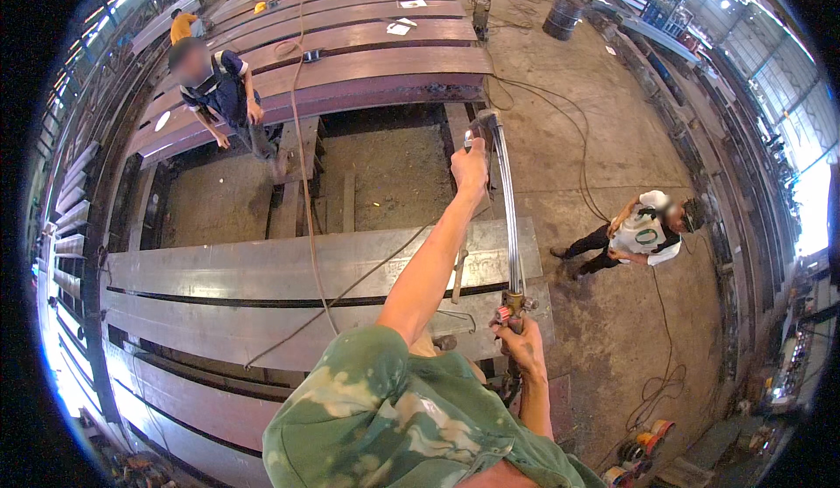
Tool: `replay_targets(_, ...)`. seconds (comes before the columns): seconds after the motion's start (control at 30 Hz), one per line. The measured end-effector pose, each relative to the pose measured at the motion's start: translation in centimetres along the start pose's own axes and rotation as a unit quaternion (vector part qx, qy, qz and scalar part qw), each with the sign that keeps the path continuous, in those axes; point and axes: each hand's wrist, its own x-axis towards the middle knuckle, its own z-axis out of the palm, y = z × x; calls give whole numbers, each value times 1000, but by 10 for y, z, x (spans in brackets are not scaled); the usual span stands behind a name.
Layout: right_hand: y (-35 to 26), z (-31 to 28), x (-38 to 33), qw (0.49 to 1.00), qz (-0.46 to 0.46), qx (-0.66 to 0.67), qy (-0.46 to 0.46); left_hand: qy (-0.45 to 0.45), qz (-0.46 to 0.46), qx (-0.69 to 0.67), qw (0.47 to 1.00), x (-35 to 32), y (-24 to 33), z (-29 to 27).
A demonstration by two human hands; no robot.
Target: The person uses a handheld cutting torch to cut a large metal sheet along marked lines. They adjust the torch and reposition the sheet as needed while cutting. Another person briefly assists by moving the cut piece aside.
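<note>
My right hand (523,344) is wrapped round the handle end of a cutting torch (511,217), just below its brass valves and a red-marked knob. The torch's long silver tubes point away from me, ending in an angled head (484,123). My left arm is stretched out, and my left hand (470,168) is closed right beside that head. A small shiny piece shows at its fingertips, too small to name. Below the torch lie grey steel beams (236,265), with a hammer-like tool (458,278) and a bent wire (459,316) on them.
A person in dark clothes (229,94) stands among the beams at left; another in a white top (643,230) is at right. A hose (298,120) crosses the beams, and cables (582,129) trail over the floor. A drum (563,17) stands far right.
</note>
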Motion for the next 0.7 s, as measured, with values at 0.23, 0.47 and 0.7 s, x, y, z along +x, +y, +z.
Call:
replay_targets(0.23,-16,13,-5,999,-19,-7,31,26,3,65,998,3,-14,-5)
replay_targets(0.47,-18,-7,-7,998,-4,57,20,-17,56,270,961,-107,-72,-66)
replay_targets(0.7,-24,-19,-4,996,-3,74,47,-151,-59,529,833,-160,-164,-233)
